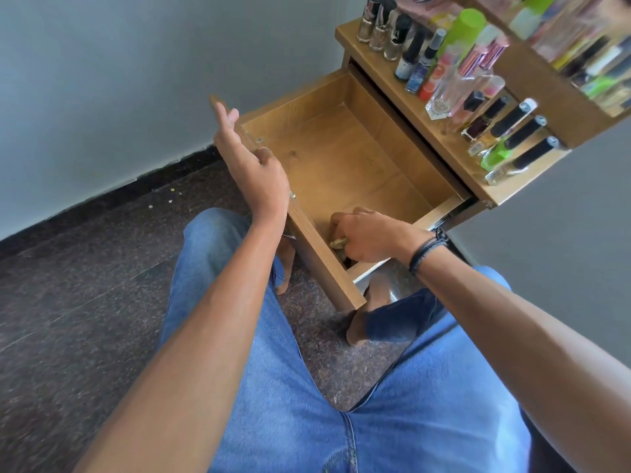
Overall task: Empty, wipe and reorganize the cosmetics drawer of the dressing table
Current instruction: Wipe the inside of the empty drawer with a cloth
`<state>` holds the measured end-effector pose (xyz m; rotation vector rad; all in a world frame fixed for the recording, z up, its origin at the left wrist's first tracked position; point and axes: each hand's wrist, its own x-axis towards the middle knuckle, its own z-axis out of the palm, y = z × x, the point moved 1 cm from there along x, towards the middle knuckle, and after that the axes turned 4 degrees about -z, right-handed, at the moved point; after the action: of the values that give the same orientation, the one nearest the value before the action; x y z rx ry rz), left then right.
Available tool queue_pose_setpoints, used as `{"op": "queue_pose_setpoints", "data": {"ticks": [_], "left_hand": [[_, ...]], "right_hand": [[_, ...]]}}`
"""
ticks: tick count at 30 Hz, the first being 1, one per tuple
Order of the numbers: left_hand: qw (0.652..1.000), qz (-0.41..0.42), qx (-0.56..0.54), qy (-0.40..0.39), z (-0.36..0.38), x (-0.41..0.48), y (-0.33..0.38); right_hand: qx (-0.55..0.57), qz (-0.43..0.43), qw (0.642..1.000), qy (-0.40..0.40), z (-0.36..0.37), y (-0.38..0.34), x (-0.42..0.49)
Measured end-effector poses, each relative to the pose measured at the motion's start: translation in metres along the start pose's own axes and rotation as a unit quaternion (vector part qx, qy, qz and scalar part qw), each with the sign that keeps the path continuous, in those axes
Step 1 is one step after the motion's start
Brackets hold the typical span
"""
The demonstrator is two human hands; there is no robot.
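The drawer (345,158) is pulled fully out of the desk (423,121), and its wooden bottom lies bare except at the near corner, where the right hand (367,235) works. The right forearm comes in from the lower right, a dark cord bracelet (426,250) around the wrist, and the hand dips over the near edge into the drawer with the knuckles up. Its fingers (341,221) are curled down and clenched on a small crumpled yellowish cloth (338,243), which peeks out just under the fingertips and presses against the drawer floor beside the front panel (317,250).

The left forearm rises from the lower left, and the left hand (254,172) is lifted above the front panel's far end, palm turned inward. Its fingers (225,119) are released and nearly straight, pointing away toward the wall (102,80), with the thumb folded toward the drawer; they grasp nothing, and whether the hand's edge touches the panel cannot be told.

Beyond the right fingers, past the drawer's far wall, rows of nail polish bottles (382,29) and small perfume bottles (450,90) stand on the desk top. Below both arms, legs in blue jeans (273,370) spread over the dark speckled floor (68,302).
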<state>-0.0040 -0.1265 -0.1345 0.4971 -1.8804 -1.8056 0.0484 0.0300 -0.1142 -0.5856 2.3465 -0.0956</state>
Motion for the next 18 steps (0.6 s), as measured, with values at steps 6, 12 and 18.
{"op": "queue_pose_setpoints", "data": {"ticks": [6,12,18], "left_hand": [[1.0,0.01,0.003,0.003,0.0,-0.001,-0.001],[1.0,0.01,-0.003,0.004,-0.001,0.0,0.0],[1.0,0.004,-0.004,0.0,0.0,0.0,0.0]], "right_hand": [[-0.033,0.019,0.999,-0.04,0.002,-0.005,0.001],[-0.097,0.085,0.988,-0.08,-0.016,0.018,-0.001],[-0.155,0.186,0.968,-0.071,-0.04,0.066,-0.003]]}}
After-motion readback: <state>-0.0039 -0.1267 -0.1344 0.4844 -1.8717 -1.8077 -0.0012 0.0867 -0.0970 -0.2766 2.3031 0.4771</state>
